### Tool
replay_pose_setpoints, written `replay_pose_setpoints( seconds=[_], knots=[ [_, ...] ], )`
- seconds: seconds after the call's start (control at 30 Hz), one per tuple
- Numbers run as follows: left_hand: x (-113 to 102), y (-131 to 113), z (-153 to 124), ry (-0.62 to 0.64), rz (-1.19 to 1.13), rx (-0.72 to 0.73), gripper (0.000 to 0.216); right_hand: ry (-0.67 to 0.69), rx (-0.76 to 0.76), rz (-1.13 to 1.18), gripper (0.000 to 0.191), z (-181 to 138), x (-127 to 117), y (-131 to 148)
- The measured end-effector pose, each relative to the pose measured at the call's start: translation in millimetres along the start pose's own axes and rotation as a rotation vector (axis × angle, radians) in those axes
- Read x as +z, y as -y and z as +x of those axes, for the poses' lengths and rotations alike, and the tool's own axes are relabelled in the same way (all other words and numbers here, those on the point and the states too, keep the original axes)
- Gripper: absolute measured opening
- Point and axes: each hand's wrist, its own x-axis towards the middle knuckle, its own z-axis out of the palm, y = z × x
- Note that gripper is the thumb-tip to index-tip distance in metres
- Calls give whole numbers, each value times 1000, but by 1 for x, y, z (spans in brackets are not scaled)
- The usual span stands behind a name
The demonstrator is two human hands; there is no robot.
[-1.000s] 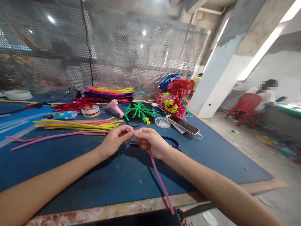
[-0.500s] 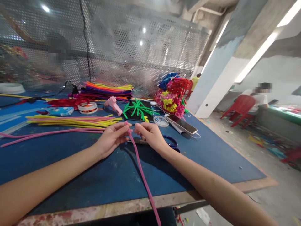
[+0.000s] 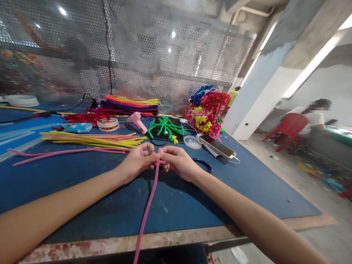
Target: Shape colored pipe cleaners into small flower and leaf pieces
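Observation:
Both my hands meet over the blue table, pinching the top end of a long pink pipe cleaner. My left hand grips it from the left with thumb and fingers closed. My right hand pinches the same end from the right. The stem hangs down from my fingers, past the table's front edge, toward me. Blue-handled scissors lie just behind my right hand, mostly hidden.
Loose yellow and pink pipe cleaners lie at left. Behind are a stacked colourful bundle, a pink glue gun, green stems, a flower bouquet, a phone and tape rolls. A person sits at right on a red chair.
The hanging pink stem has swung from my right side to the left, now dropping below my left hand. My fingers have closed together again on its top end.

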Motion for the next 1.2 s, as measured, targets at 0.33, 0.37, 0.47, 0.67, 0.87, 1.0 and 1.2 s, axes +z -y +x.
replay_pose_setpoints(
  seconds=[0.33, 0.37, 0.47, 0.67, 0.87, 1.0, 1.2],
  knots=[
    [0, 0, 1, -10, -36, 43, 25, -35, 4, -27, 30, 2, -1, -2],
    [0, 0, 2, -6, -39, 43, 25, -42, 1, -36, 30, 3, -2, -3],
    [0, -1, 2, 18, -53, 36, 25, -56, -1, -59, 29, 3, -2, -4],
    [2, -3, 0, -9, -65, 37, 26, -65, 1, -57, 30, 3, -2, -2],
    [0, -2, 1, -38, -57, 36, 28, -74, -5, -19, 30, 2, 0, -2],
    [-1, -1, 1, -33, -41, 31, 30, -65, -6, -35, 28, 2, 0, -3],
    [-2, -1, 2, -22, 24, 23, 34, -42, 33, -47, 29, 3, -2, -2]
  ],
)
